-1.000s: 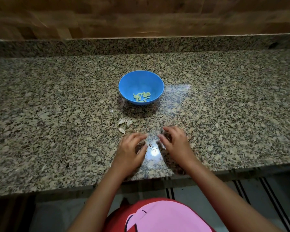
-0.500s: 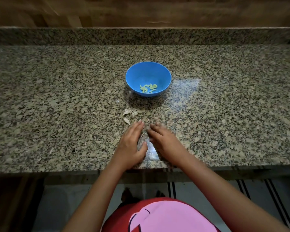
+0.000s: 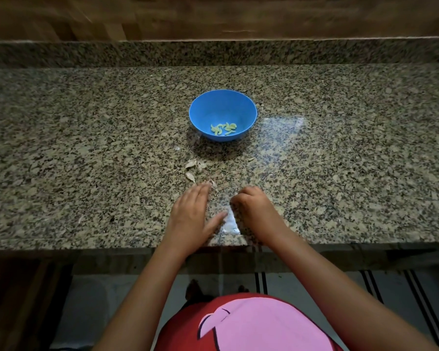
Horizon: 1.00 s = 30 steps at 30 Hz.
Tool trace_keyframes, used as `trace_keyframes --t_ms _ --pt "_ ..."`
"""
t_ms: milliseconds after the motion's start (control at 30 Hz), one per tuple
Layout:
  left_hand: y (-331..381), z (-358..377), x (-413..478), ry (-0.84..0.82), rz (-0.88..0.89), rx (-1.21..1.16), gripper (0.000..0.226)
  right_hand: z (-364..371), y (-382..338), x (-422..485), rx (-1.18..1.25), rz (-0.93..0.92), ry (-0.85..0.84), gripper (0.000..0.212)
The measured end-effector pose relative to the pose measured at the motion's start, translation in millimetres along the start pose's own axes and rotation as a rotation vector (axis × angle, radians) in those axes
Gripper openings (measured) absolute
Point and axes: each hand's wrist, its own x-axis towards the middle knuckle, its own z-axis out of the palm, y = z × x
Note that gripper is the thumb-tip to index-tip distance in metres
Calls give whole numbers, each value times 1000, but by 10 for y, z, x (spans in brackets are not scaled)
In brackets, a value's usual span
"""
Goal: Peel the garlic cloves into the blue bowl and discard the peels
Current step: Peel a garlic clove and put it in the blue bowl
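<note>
Standing behind the person at a speckled granite counter. Only graphic in sight: a pink shape with dark outlines on their red shirt, bottom centre of the frame. I can't read any lettering on it.

Grip:
- left hand, lower centre: palm down, flat on the stone. Fingers straight and pressed together, pointing up-frame. Thumb spread out to the right. It holds nothing; the fingertips sit just beside a small peel scrap.
- right hand, just right of the left, apart from it: knuckles up, fingers curled under, tips down at the counter. What is under the fingers is hidden, so I cannot tell if it pinches anything.
- a bright light reflection lies on the stone between the two hands, near the front edge.

Task items:
- blue bowl, centre frame, upright, up-frame of both hands and well apart from them.
- peeled garlic cloves: a small pale yellow-green cluster at the bottom of the bowl.
- garlic peels: a few dry pale pieces loose on the counter between the bowl and the left hand, slightly left of centre.

Background: wood panelling along the top; striped floor mat, lower right.
</note>
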Motion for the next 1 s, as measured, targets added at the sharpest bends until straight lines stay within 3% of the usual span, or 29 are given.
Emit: trace_keyframes --t_ms 133,300,467,667,800,1000 --pt "-130 12 13 -306 36 42 90 8 -5 51 58 14 25 24" --pt "-245 8 182 -365 247 171 81 -25 4 117 145 68 97 17" --pt "-199 46 387 -276 328 264 72 -37 -2 196 180 146 167 19" --pt "-118 115 423 -159 303 157 59 -54 -16 228 227 226 203 21" --pt "-155 137 224 -62 229 -53 48 -22 -98 197 243 222 194 20" --pt "-151 147 25 186 122 -87 32 11 -208 186 318 246 152 19"
